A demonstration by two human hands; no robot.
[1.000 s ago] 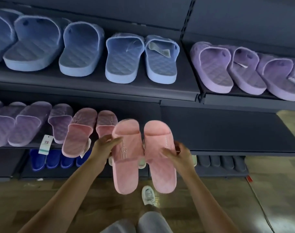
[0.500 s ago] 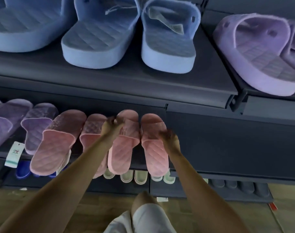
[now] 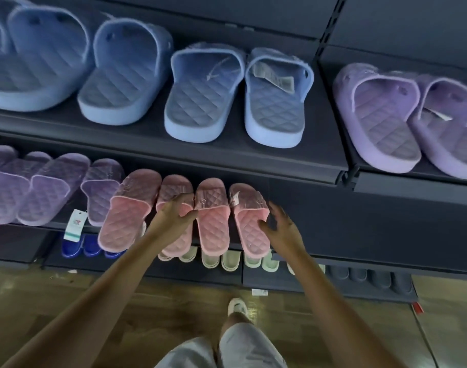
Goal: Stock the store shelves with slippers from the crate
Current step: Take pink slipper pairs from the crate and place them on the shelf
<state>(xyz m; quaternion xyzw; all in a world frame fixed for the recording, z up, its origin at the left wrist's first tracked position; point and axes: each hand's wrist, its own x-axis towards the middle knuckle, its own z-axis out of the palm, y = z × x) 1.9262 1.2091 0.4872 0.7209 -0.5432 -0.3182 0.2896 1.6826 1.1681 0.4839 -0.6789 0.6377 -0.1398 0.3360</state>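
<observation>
Slippers (image 3: 213, 229) on shelf (image 3: 360, 235) between left grip (image 3: 174, 217) and right grip (image 3: 281, 228), both wide.

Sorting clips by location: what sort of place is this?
Likely a shop's footwear aisle: dark metal shelving holds rows of blue quilted foam slippers and pink quilted foam slippers, with a white paper tag hanging.

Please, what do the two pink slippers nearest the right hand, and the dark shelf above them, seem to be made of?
Pink slippers: probably soft moulded foam or rubber with a matte finish. The quilted diamond pattern and the thick one-piece sole suggest this.
Dark shelf: likely painted metal, smooth with a slight sheen. It has a thin, straight, folded front edge.
</observation>
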